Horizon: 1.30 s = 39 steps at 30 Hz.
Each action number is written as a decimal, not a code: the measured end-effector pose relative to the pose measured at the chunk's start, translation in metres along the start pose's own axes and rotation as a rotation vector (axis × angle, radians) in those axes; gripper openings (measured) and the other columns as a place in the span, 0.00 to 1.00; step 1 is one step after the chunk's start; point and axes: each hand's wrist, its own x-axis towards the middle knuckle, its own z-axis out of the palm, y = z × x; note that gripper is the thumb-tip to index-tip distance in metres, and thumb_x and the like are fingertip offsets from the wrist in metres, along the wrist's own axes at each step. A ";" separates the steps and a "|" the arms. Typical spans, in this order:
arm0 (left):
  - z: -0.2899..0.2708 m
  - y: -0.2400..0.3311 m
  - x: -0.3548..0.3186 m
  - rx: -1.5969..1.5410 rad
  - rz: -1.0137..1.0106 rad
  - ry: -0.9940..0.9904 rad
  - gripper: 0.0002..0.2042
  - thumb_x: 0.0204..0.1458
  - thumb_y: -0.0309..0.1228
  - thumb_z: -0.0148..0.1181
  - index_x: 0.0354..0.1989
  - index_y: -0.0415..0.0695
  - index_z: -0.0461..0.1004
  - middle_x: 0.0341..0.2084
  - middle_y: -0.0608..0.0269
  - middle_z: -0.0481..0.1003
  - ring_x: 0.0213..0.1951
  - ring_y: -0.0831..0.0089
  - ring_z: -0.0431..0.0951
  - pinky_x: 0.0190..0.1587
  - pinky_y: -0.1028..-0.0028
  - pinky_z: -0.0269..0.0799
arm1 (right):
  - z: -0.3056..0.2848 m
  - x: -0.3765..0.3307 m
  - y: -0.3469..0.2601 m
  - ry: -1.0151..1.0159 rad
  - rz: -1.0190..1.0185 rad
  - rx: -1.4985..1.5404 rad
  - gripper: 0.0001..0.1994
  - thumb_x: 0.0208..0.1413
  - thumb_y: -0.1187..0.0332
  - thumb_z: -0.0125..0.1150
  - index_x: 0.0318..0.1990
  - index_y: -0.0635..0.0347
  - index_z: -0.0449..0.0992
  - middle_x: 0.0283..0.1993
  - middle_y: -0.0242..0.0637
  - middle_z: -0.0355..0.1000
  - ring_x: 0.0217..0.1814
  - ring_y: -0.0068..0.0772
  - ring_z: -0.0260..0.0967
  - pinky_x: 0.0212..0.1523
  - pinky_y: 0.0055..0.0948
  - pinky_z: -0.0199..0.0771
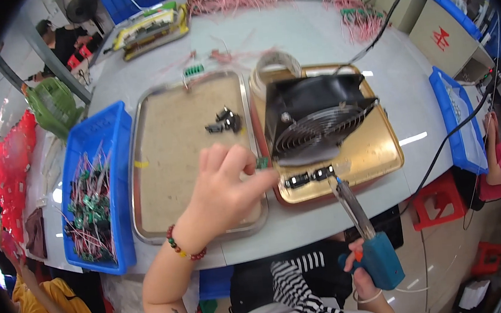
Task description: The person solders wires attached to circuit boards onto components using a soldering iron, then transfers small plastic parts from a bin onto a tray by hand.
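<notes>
- Fingers of our left hand point(220, 189) are bent, thumb and forefinger drawn near each other; whether they pinch the small green piece point(261, 163) seen between them, we cannot tell.
- Those of our right hand point(363, 275) are wrapped around the teal handle of a soldering iron point(386, 261), well back from its metal end, presumably to keep our skin off the heat.
- We have the iron slanting up and away from us, so its tip ends at the right end of a row of black parts point(308, 177); contact is too fine to make out.
- That row lies on the near side of the gold tray point(381, 171), just in front of a black fan point(323, 128), which we judge stands so close to carry fumes off.
- Our pale, metal-rimmed tray point(174, 176) sits beside it on the tabletop point(411, 105), with a loose cluster of black pieces point(225, 123); at its left, a blue bin point(121, 199) of green boards and wires point(90, 205) seems placed for an easy left-hand reach.
- As for looks, our row is small, dark and blocky, lying end to end, with bright silvery patches on top; finer detail escapes us.
</notes>
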 end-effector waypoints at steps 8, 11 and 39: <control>0.010 0.007 0.001 -0.510 -0.193 -0.080 0.04 0.44 0.24 0.67 0.27 0.43 0.76 0.15 0.65 0.71 0.16 0.76 0.70 0.20 0.78 0.63 | -0.002 0.013 -0.002 -0.052 -0.104 -0.188 0.19 0.46 0.61 0.64 0.41 0.67 0.75 0.30 0.40 0.75 0.25 0.30 0.71 0.34 0.29 0.69; 0.017 0.006 -0.002 -0.571 -0.212 -0.045 0.04 0.45 0.24 0.66 0.27 0.42 0.76 0.16 0.65 0.71 0.17 0.76 0.70 0.21 0.77 0.64 | 0.000 0.015 -0.003 -0.079 -0.121 -0.242 0.18 0.43 0.64 0.63 0.40 0.67 0.76 0.26 0.37 0.75 0.25 0.31 0.71 0.37 0.33 0.69; 0.027 0.002 -0.004 -0.596 -0.146 0.071 0.04 0.46 0.23 0.66 0.29 0.40 0.76 0.19 0.64 0.72 0.18 0.75 0.70 0.21 0.76 0.64 | 0.005 0.022 -0.009 -0.080 -0.121 -0.288 0.13 0.45 0.61 0.67 0.30 0.62 0.77 0.26 0.33 0.75 0.27 0.33 0.71 0.30 0.27 0.69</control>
